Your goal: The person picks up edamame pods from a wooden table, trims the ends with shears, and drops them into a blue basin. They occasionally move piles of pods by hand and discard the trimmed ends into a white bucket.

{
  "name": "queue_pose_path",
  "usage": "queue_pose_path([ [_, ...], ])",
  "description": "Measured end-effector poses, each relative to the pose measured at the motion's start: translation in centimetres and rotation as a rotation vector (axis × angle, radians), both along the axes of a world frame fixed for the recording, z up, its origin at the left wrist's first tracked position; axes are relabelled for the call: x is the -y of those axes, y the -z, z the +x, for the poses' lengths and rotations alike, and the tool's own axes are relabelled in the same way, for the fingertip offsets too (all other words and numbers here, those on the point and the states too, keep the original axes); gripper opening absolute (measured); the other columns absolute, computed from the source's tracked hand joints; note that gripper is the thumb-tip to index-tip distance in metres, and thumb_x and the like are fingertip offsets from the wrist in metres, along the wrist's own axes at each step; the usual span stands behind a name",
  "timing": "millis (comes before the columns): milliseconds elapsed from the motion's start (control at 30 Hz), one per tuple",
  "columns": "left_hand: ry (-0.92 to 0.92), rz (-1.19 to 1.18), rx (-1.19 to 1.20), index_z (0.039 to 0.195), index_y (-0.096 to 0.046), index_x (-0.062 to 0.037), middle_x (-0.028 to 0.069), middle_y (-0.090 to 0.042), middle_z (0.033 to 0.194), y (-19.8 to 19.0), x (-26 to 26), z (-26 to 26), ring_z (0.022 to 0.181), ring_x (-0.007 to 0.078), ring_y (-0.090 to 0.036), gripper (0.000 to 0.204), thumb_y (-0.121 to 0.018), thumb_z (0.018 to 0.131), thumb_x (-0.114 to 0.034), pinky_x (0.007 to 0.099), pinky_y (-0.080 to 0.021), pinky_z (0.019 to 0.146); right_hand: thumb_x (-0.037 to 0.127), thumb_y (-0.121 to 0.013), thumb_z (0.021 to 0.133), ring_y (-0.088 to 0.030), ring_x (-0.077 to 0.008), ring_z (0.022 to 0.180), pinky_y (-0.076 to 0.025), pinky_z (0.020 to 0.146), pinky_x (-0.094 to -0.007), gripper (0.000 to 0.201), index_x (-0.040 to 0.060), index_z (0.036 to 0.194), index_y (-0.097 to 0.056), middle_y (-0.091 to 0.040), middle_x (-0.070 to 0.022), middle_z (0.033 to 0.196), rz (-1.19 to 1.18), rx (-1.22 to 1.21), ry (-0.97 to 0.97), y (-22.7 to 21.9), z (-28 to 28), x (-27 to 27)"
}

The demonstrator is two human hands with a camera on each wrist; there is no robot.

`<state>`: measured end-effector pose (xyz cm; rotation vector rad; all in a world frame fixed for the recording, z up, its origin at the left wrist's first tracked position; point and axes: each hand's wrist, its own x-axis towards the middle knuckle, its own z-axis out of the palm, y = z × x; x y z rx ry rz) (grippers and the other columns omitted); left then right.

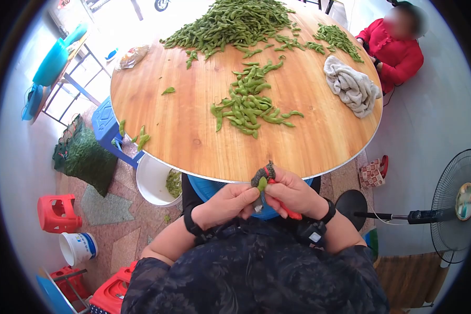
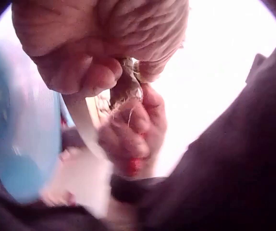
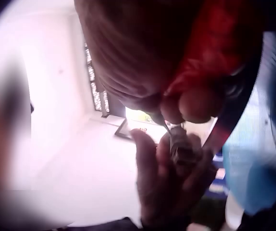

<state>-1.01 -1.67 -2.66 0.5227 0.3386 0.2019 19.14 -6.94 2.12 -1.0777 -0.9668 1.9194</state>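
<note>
Held at the near edge of the round table (image 1: pixel 167 136), above or beside a blue basin (image 1: pixel 201 188); cannot tell whether touching the rim. Separated from the nearest loose pods (image 1: pixel 248 102), straight ahead of the grip, by a stretch of wood. Bordered at the left, below table height, by a white bucket (image 1: pixel 145 189) with green scraps inside; well apart, at the right, from a black fan (image 1: pixel 458 204).

Topped in pale wood, with a large pod heap (image 1: pixel 235 26) far ahead of the grip, a crumpled cloth (image 1: pixel 350 86) ahead and right, a plastic bag (image 1: pixel 133 56) ahead and left. Shared, at the far right, with a person in red (image 1: pixel 395 57). Floored in tiles (image 1: pixel 107 206), with a blue stool (image 1: pixel 104 123), a dark green sack (image 1: pixel 86 159) and a red stool (image 1: pixel 60 213) left of the grip.

Brought together at the fingertips: with the left hand (image 1: pixel 227 201) pinching a green pod (image 1: pixel 262 183), with the right hand (image 1: pixel 294 194) curled round a red object (image 1: pixel 285 206), too hidden to name. Lying between both thumbs, just beside some dark grey wrapping (image 1: pixel 258 177). Too blurred in both wrist views to make out the pod surely.
</note>
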Motion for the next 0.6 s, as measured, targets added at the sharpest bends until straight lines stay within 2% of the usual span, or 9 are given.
queue_pose_path([
  [67, -0.141, 0.989, -0.314, 0.082, -0.058, -0.0031, -0.0031, -0.047, 0.063, -0.4, -0.4, -0.4, 0.059, 0.0058, -0.043, 0.026, -0.059, 0.094, -0.026, 0.0239, -0.036, 0.052, 0.01, -0.047, 0.092, -0.053, -0.0161, 0.043, -0.04, 0.039, -0.025, 0.009, 0.0053, 0.098, -0.053, -0.055, -0.0055, 0.062, 0.103, 0.245, -0.004, 0.1, 0.2, 0.1],
  [133, -0.124, 1.048, -0.336, 0.079, -0.058, -0.0016, -0.0029, -0.048, 0.062, -1.5, -0.5, -0.5, 0.058, 0.0055, -0.044, 0.028, -0.061, 0.092, -0.026, 0.0245, -0.036, 0.051, 0.01, -0.054, 0.088, -0.055, -0.0318, 0.049, -0.045, 0.046, -0.036, 0.007, 0.0037, 0.088, -0.051, -0.056, -0.0148, 0.063, 0.782, 0.855, 0.057, 0.9, 0.2, 0.3],
  [167, -0.109, 1.104, -0.359, 0.077, -0.058, -0.0001, -0.0027, -0.048, 0.06, -1.8, -0.5, -0.7, 0.058, 0.0052, -0.044, 0.029, -0.063, 0.09, -0.025, 0.0252, -0.036, 0.051, 0.01, -0.054, 0.088, -0.055, -0.0318, 0.049, -0.045, 0.046, -0.036, 0.007, 0.0037, 0.088, -0.051, -0.056, -0.0148, 0.063, 0.778, 0.848, 0.051, 0.9, -0.1, 0.6],
  [233, -0.075, 1.121, -0.391, 0.079, -0.057, -0.0007, -0.0039, -0.048, 0.064, -1.5, -0.7, -0.4, 0.06, 0.0044, -0.043, 0.024, -0.06, 0.092, -0.021, 0.0238, -0.036, 0.052, 0.009, -0.058, 0.084, -0.055, -0.0415, 0.061, -0.046, 0.055, -0.044, 0.012, 0.0014, 0.084, -0.048, -0.055, -0.022, 0.069, 0.818, 0.931, -0.019, 0.0, -1.0, 0.9],
  [300, -0.033, 1.145, -0.411, 0.082, -0.057, -0.0013, -0.0051, -0.049, 0.068, -1.4, -1.0, 0.2, 0.062, 0.0036, -0.041, 0.02, -0.057, 0.094, -0.017, 0.0224, -0.036, 0.053, 0.009, -0.057, 0.084, -0.056, -0.0405, 0.064, -0.046, 0.056, -0.0437, 0.012, 0.0013, 0.084, -0.048, -0.055, -0.0222, 0.071, 0.886, 0.907, 0.018, 0.5, -1.1, 0.6],
  [367, -0.095, 1.209, -0.339, 0.078, -0.059, -0.0006, -0.0006, -0.051, 0.061, -1.3, -0.9, 0.7, 0.056, 0.0094, -0.048, 0.034, -0.056, 0.096, -0.029, 0.0269, -0.039, 0.051, 0.009, -0.056, 0.084, -0.058, -0.0396, 0.067, -0.047, 0.057, -0.0434, 0.011, 0.0011, 0.084, -0.048, -0.056, -0.0224, 0.072, 0.936, 0.887, 0.062, 1.0, -0.7, 0.4],
  [500, 0.05, 0.942, -0.281, 0.082, -0.061, -0.0019, -0.0004, -0.052, 0.065, -1.6, -0.8, 0.6, 0.056, 0.0097, -0.049, 0.037, -0.05, 0.098, -0.034, 0.0255, -0.039, 0.052, 0.012, -0.051, 0.087, -0.059, -0.039, 0.069, -0.047, 0.056, -0.0406, 0.011, 0.0014, 0.086, -0.048, -0.057, -0.022, 0.074, 0.694, 0.795, -0.15, 0.6, 0.8, -0.6],
  [567, 0.132, 0.563, -0.23, 0.092, -0.058, -0.0035, -0.0026, -0.051, 0.068, -1.6, -0.8, 0.5, 0.055, 0.0059, -0.042, 0.033, -0.041, 0.101, -0.03, 0.0206, -0.036, 0.051, 0.012, -0.049, 0.087, -0.059, -0.0414, 0.067, -0.046, 0.055, -0.0416, 0.013, -0.0008, 0.089, -0.046, -0.058, -0.0238, 0.076, 0.042, 0.372, -0.208, -1.4, 0.7, -0.8],
  [600, 0.132, 0.563, -0.229, 0.092, -0.058, -0.0035, -0.0026, -0.051, 0.068, -1.5, -0.8, 0.5, 0.055, 0.0059, -0.042, 0.033, -0.041, 0.101, -0.03, 0.0206, -0.036, 0.051, 0.012, -0.049, 0.087, -0.059, -0.0414, 0.067, -0.046, 0.055, -0.0416, 0.013, -0.0008, 0.089, -0.046, -0.058, -0.0238, 0.076, 0.042, 0.373, -0.208, -1.0, 0.8, -0.8],
])
